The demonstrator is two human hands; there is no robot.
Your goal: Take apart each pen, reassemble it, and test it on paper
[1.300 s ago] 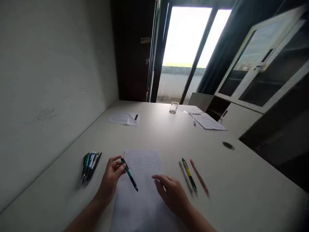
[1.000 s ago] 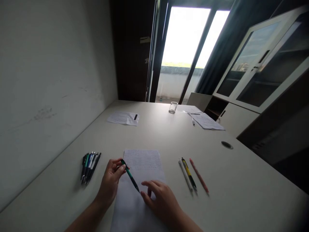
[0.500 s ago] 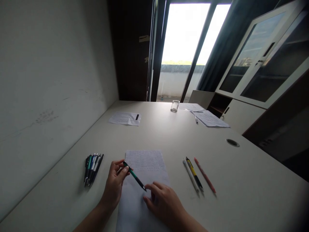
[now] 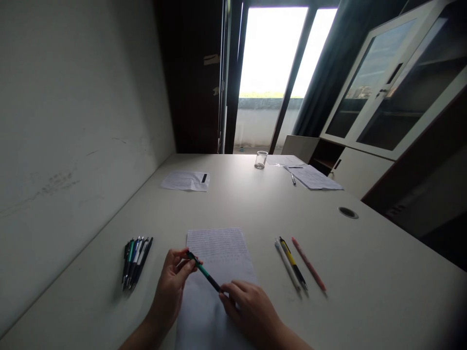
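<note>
A green and black pen (image 4: 207,276) slants between my two hands, above a sheet of paper (image 4: 215,311) with rows of handwriting on its upper part. My left hand (image 4: 174,277) pinches the pen's upper end between thumb and fingers. At the lower end, the thumb and index finger of my right hand (image 4: 250,306) close on the tip, which they hide. To the left lies a bunch of several pens (image 4: 136,262). On the right are a white pen (image 4: 287,265), a yellow and black pen (image 4: 294,263) and a pink pen (image 4: 309,264), side by side.
Farther back on the white table (image 4: 233,204) are a glass (image 4: 260,160), a crumpled sheet (image 4: 185,181) and a stack of papers (image 4: 314,177) with a pen (image 4: 293,179) beside it. A round cable hole (image 4: 348,212) is at the right. A wall (image 4: 91,107) borders the left edge.
My right hand's thumb and index finger have closed on the pen's tip, which showed free before. My left hand keeps its pinch. The view has shifted slightly.
</note>
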